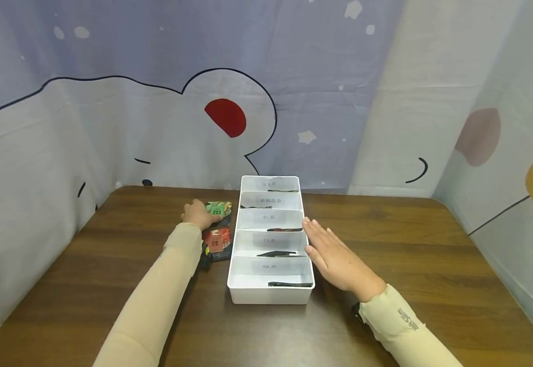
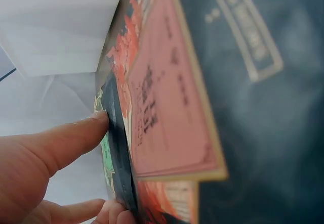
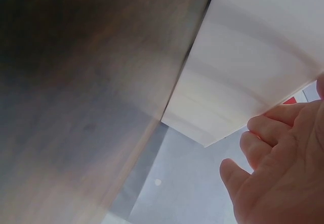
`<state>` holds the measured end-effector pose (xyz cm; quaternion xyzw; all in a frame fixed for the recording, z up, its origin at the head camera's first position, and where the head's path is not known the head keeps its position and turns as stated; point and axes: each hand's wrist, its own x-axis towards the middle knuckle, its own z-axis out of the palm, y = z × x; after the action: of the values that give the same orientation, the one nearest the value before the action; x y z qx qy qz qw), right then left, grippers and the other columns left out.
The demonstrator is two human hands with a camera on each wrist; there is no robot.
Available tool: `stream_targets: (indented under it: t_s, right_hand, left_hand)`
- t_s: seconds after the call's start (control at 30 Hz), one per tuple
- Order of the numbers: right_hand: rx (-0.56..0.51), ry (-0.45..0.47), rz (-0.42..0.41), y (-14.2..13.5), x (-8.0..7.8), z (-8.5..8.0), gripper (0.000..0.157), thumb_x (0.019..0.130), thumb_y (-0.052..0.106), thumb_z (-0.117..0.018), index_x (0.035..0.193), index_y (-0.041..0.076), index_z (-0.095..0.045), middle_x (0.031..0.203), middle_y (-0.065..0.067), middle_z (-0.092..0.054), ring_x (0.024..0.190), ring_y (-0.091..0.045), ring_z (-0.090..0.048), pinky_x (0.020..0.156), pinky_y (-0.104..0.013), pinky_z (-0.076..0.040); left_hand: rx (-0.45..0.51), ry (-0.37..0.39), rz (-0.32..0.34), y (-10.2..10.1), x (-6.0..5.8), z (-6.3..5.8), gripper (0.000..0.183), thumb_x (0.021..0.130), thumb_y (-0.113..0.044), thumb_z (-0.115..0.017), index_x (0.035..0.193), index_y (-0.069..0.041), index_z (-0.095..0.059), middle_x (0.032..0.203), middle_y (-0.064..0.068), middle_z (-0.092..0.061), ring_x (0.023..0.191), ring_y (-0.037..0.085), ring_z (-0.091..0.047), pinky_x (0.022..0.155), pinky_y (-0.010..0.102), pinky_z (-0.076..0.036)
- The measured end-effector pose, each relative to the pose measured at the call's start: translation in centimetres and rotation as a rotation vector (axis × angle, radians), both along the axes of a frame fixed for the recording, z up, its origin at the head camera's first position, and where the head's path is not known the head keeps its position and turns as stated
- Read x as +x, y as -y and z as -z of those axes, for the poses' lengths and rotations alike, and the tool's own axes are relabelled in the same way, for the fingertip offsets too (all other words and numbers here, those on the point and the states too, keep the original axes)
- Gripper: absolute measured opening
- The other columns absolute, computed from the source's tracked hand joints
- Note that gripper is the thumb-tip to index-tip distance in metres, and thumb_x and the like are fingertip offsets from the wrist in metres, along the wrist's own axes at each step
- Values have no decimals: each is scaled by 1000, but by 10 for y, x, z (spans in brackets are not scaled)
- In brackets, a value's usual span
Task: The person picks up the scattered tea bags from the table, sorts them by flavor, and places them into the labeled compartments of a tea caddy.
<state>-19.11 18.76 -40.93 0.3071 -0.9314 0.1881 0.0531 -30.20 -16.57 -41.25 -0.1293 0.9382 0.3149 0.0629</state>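
My left hand (image 1: 197, 214) is at the left edge of a dark tea packet with a green label (image 1: 218, 209), which lies left of the box. In the left wrist view its thumb lies on that packet and the curled fingers are at its edge. Nearer to me lies a tea packet with a red label (image 1: 218, 241), large in the left wrist view. My right hand (image 1: 335, 255) rests with straight fingers along the right rim of a long white divided box (image 1: 268, 296). The right wrist view shows its fingertips at that rim.
The box has several labelled compartments in a row, each with a dark, thin packet standing or lying in it. It stands on a brown wooden table (image 1: 385, 244). A patterned curtain (image 1: 156, 117) hangs behind the table and along its sides.
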Motion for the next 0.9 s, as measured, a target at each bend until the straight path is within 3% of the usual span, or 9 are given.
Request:
stream_targets:
  t_s: [0.27,0.53,0.67,0.77,0.9]
  right_hand:
    - [0,-2,1,0,0,0,59,111,30,-36,159,0,-23,166,-13,-23,153,-31,-20,122,-54,-21]
    - [-3,2,0,0,0,0,59,111,30,-36,159,-1,-23,166,-13,-23,154,-31,-20,122,-54,-21]
    - [-3,-3,1,0,0,1,59,111,31,-36,159,-1,-23,166,-13,-23,153,-32,-21,122,-55,-21]
    - [-4,-5,-1,0,0,0,59,111,31,-36,159,-1,-23,166,-13,-23,153,-33,-21,122,-55,-22]
    - [-6,-2,-2,0,0,-1,59,111,31,-36,159,-1,-23,166,-13,-23,153,-33,-21,122,-55,-22]
  left_hand:
    - [23,-23,11,7,-1,0,71,88,-28,-78,132,19,-48,128,35,-56,120,46,-56,102,54,-49]
    - [149,-64,-6,14,0,4,58,90,-15,-72,134,19,-53,135,34,-56,124,45,-54,104,53,-48]
    - [217,-103,-49,15,1,3,46,93,-10,-67,132,13,-59,135,30,-58,123,43,-55,102,53,-49]
    - [258,-130,-73,16,3,0,41,96,-10,-63,132,10,-60,133,28,-59,117,40,-59,97,52,-51]
    - [302,-157,-58,16,6,-5,37,100,-9,-57,132,9,-58,129,28,-60,102,35,-66,90,47,-55]
